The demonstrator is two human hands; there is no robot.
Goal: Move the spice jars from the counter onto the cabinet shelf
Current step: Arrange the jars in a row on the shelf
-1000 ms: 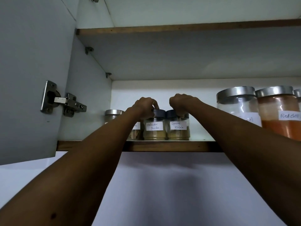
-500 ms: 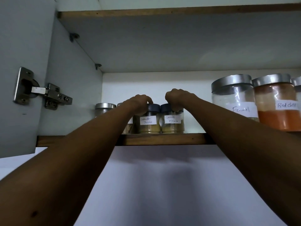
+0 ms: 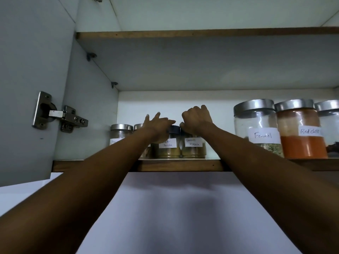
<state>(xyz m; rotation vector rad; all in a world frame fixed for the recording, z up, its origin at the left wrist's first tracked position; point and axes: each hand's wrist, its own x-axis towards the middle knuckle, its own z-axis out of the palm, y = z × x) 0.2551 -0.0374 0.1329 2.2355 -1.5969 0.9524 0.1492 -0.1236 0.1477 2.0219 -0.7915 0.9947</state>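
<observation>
On the shelf (image 3: 179, 165): masala jar (image 3: 193, 149); Fennel jar (image 3: 256, 125) to its right.

A wall cabinet (image 3: 183, 13) stands open, seen from below in dim, bluish light. Its pale grey door (image 3: 27, 70) swings out to the left on a steel hinge (image 3: 60, 114) screwed to the grey side panel (image 3: 88, 116). The upper shelf (image 3: 201, 61) has a grey underside and a raw brown wood edge, and two metal pegs (image 3: 91, 55) sit beneath it. The white back panel (image 3: 216, 109) is the brightest surface. The lower shelf (image 3: 176, 165) shows the same wood edge. Below it, a plain pale wall (image 3: 183, 208) carries a soft, broad shadow.
</observation>
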